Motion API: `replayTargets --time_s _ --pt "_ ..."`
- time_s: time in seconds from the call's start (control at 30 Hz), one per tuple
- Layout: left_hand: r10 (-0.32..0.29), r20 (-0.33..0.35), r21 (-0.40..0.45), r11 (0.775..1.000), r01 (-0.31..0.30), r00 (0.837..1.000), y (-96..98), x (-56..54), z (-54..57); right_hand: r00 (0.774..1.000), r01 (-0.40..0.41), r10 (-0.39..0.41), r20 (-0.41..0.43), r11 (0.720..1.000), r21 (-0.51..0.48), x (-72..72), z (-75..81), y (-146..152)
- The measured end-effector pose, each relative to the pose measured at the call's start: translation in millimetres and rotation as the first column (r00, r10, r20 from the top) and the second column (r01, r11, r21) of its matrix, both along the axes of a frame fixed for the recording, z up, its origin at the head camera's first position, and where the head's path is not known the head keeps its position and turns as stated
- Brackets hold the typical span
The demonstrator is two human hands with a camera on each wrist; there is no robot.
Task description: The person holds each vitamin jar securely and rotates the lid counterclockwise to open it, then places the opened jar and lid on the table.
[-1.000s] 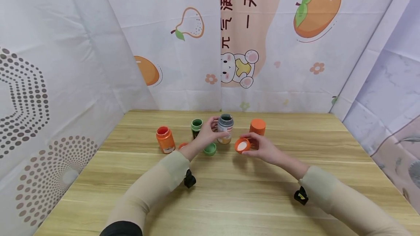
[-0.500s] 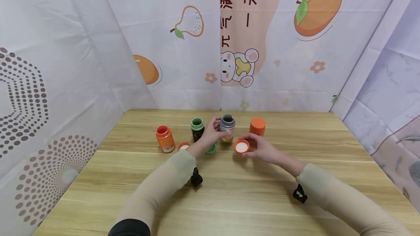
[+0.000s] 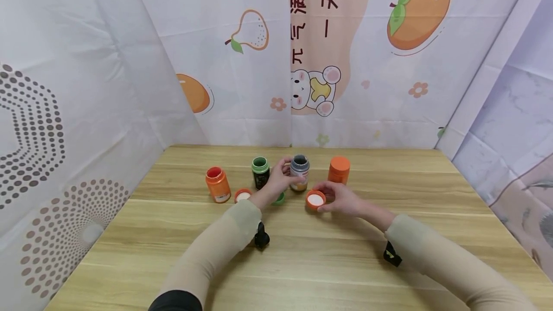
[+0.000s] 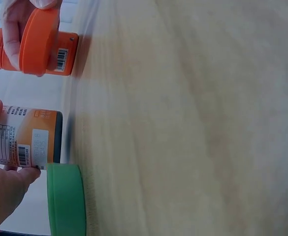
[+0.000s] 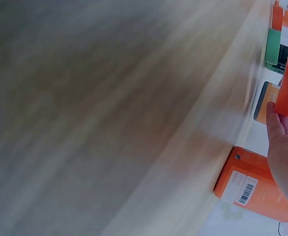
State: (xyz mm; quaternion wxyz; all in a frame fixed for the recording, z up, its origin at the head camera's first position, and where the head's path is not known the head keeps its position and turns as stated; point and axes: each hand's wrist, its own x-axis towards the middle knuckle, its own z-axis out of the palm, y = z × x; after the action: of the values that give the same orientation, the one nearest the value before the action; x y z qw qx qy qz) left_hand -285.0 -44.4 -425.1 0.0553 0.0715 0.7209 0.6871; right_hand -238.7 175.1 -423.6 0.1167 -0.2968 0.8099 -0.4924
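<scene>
My left hand grips an uncapped grey jar with a white and orange label, upright near the middle of the table. In the left wrist view, fingers and thumb lie around that jar. An orange lid is pinched at its edge by my right hand, white inner face upward, just right of the jar. Whether the lid touches the table, I cannot tell. Behind the right hand stands a capped orange jar. A green lid, partly hidden, lies by my left wrist.
An uncapped orange jar stands at the left, and an uncapped green-necked black jar is right of it. Another orange lid, white inside upward, lies between them, near my left forearm. A printed curtain hangs behind the wooden table.
The grey jar has shifted slightly right in my left hand. My right hand has lowered the orange lid toward me and a little left, its white inside turning more upward.
</scene>
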Motion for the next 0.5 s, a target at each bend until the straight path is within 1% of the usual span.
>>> replayTargets --time_s 0.1,0.33,0.5 --pt "-0.001 0.011 0.005 1.0 0.001 1.0 0.6 1.1 -1.2 1.0 -0.02 0.02 -0.01 1.0 0.011 -1.6 -3.4 -1.9" --pt "0.001 0.023 0.018 1.0 -0.001 1.0 0.7 -0.1 -5.1 0.998 -0.052 0.054 -0.029 0.998 0.043 -5.2 -9.7 -3.0" --pt "0.011 0.03 0.011 1.0 -0.011 0.999 1.1 0.0 -5.6 0.997 -0.074 0.074 -0.008 0.996 0.052 -5.6 -10.1 -3.9"
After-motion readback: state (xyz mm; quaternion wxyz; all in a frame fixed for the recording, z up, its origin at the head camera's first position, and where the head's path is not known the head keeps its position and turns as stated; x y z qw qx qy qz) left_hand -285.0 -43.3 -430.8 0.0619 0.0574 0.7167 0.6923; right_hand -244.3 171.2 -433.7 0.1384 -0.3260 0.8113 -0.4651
